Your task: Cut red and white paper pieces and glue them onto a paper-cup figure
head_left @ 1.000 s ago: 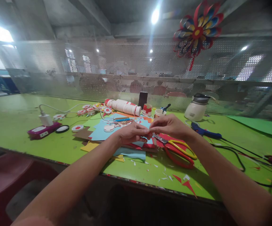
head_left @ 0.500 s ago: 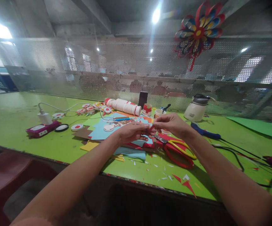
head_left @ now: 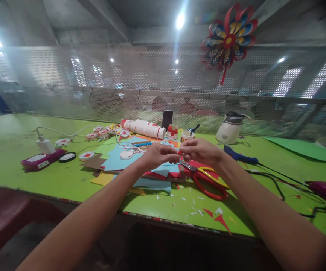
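My left hand (head_left: 159, 155) and my right hand (head_left: 201, 150) meet fingertip to fingertip above a stack of coloured paper (head_left: 112, 162). Pinched between them is a small red piece (head_left: 179, 152), apparently paper, mostly covered by the fingers. Under my right hand lie scissors (head_left: 211, 192) with one red and one yellow handle, blades pointing toward the fingertips. White and red paper scraps (head_left: 221, 222) are scattered in front of them. A white round disc (head_left: 126, 154) and a blue pen-like tool (head_left: 142, 144) rest on the paper left of my hands.
A paper-cup roll (head_left: 147, 129), a phone (head_left: 167, 119), cups (head_left: 172, 131) and a white jug (head_left: 229, 131) stand behind. At right lies a blue glue gun (head_left: 241, 155) with its cord. A purple power strip (head_left: 43, 160) sits left. A paper flower (head_left: 229, 40) hangs above.
The view has shifted slightly to the right. My left fingers have drawn together around the small red piece; both hands stay in about the same place over the paper.
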A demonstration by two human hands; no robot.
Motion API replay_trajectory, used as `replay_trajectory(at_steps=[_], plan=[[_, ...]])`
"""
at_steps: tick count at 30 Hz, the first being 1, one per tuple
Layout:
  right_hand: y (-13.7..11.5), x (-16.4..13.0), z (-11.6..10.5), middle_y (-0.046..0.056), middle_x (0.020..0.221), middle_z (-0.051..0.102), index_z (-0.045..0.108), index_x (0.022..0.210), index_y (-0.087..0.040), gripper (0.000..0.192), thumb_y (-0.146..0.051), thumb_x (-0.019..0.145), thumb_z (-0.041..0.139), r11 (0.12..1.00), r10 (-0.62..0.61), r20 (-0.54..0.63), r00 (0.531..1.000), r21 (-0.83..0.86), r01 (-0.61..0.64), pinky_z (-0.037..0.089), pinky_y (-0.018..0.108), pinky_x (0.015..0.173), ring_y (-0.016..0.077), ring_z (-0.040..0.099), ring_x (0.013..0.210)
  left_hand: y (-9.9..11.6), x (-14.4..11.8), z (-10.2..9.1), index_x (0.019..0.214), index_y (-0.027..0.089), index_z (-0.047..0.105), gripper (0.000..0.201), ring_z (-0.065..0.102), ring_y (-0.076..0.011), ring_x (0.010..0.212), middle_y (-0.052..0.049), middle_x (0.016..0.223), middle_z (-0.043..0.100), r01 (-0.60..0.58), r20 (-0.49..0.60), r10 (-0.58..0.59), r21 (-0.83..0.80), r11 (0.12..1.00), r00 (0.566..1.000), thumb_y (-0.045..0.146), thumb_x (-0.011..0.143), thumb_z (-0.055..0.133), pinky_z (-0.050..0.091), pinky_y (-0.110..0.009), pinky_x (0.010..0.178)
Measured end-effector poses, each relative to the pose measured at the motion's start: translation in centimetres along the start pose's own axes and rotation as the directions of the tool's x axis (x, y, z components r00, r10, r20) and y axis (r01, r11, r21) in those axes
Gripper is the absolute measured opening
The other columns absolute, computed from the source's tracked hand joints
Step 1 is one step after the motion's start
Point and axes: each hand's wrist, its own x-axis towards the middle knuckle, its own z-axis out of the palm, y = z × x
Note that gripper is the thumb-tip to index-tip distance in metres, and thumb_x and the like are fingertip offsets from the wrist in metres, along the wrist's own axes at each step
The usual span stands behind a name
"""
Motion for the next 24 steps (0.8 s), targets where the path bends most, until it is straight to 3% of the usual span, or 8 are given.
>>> replay_trajectory(at_steps=[7, 15, 24], plan=[[0.19, -0.05, 0.06, 0.002, 0.059, 0.063, 0.069, 0.072, -0.01, 0.01, -0.019, 0.07, 0.073, 1.0, -0.007, 0.05, 0.999, -0.003, 0.007, 0.044, 0.022, 0.054, 0.0068, 0.055, 0.052, 0.19, -0.13, -0.08, 0.072, 0.01, 0.069, 0.019, 0.058, -0.0107, 0.058, -0.005, 0.064, 0.067, -0.044, -0.001, 0.044, 0.004, 0.999, 0.999, 0.029, 0.072, 0.068, 0.048, -0.024, 0.058], [0.28, -0.02, 0.19, 0.001, 0.058, 0.061, 0.067, 0.07, -0.01, 0.011, -0.019, 0.069, 0.074, 1.0, -0.003, 0.04, 0.999, 0.009, 0.003, 0.043, 0.022, 0.054, 0.0066, 0.053, 0.051, 0.36, -0.14, -0.1, 0.069, 0.01, 0.069, 0.019, 0.058, -0.01, 0.057, -0.004, 0.062, 0.066, -0.004, -0.02, 0.003, -0.018, 1.0, 1.0, 0.03, 0.069, 0.07, 0.048, -0.023, 0.057], [-0.04, -0.22, 0.39, 0.0, 0.058, 0.061, 0.067, 0.067, -0.011, 0.011, -0.019, 0.067, 0.074, 1.0, -0.001, 0.043, 0.999, 0.004, 0.001, 0.044, 0.023, 0.053, 0.0067, 0.054, 0.051, 0.93, -0.43, -0.32, 0.073, 0.011, 0.069, 0.023, 0.061, -0.0116, 0.063, -0.006, 0.067, 0.068, -0.001, 0.055, 0.001, -0.002, 1.0, 0.998, 0.034, 0.074, 0.066, 0.049, -0.025, 0.062]])
